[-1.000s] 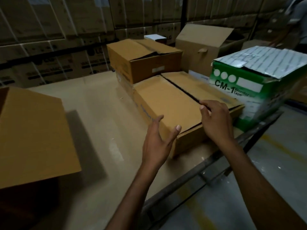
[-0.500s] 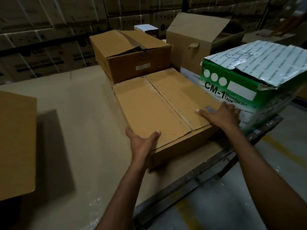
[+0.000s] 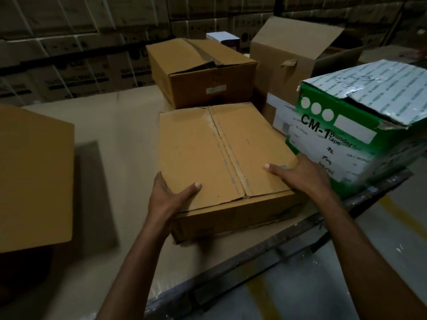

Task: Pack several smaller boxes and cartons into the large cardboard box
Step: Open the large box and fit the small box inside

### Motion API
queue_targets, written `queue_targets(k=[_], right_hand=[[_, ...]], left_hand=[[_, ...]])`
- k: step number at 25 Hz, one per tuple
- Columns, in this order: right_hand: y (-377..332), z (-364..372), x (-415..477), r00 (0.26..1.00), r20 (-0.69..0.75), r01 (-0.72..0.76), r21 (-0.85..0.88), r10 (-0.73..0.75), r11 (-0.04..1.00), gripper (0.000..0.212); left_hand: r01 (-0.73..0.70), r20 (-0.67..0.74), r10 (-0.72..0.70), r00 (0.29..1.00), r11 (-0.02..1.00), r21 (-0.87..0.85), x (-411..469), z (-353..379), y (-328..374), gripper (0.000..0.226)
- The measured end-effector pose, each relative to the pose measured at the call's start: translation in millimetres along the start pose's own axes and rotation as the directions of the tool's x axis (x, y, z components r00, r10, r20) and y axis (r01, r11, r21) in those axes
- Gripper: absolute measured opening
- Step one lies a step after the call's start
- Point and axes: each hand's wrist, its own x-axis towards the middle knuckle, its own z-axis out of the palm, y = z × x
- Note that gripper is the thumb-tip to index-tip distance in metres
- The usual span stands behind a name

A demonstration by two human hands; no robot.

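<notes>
A flat brown carton (image 3: pixel 208 153) with its top flaps closed lies in the middle of the table. My left hand (image 3: pixel 168 197) grips its near left corner, thumb on top. Fingers of my right hand (image 3: pixel 302 174) press the top at its near right corner, against a green and white CM-1 tape box (image 3: pixel 360 125). A flap of a large cardboard box (image 3: pixel 34 179) juts in at the left edge; its inside is hidden.
Behind the flat carton stands a taller brown box (image 3: pixel 203 72) with a sagging lid. An open carton (image 3: pixel 291 56) and a small white box (image 3: pixel 223 38) are at the back right. The table's metal edge (image 3: pixel 265 257) runs diagonally near me. Stacked cartons (image 3: pixel 69 42) line the back wall.
Both hands went from hovering over the flat carton to gripping its near corners. Its open right flap now lies shut. The view shifted so the carton sits more central and square.
</notes>
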Motion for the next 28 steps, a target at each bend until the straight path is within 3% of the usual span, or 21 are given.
queue_targets(k=[3,5,8,14,20,28], right_hand=[[-29.9,6.9,-28.0,0.994,-0.104,0.043,0.041,-0.039,0.998,0.116],[-54.6,1.5,-51.5,0.984,-0.17,0.042,-0.008,-0.043,0.999,0.108],[-86.1,-12.7,-90.7,0.971,-0.236,0.032,-0.044,-0.042,0.999,0.1],[-146.7,-38.5,-185.8,0.917,-0.381,0.118,-0.031,-0.12,0.993,0.089],[-203.0,-48.1,-242.0,0.825,-0.539,0.262,0.094,-0.172,0.961,0.088],[-271.6,-39.7,-233.9,0.734,-0.665,0.453,0.333,-0.135,0.827,0.104]], left_hand=[[0.001,-0.008,-0.001,1.0,1.0,0.011,-2.2,-45.7,7.7,0.094],[0.029,-0.004,-0.029,1.0,1.0,-0.005,-11.1,-78.3,12.4,0.077],[0.054,0.014,-0.053,0.998,0.998,-0.014,-26.0,-124.2,14.8,0.07],[-0.057,0.02,0.057,0.998,0.998,-0.033,-51.4,-207.9,32.7,0.052],[-0.261,-0.043,0.258,0.965,0.963,-0.069,-64.9,-281.5,69.0,0.066],[-0.53,-0.231,0.52,0.822,0.848,0.019,-67.6,-349.4,113.1,0.093]])
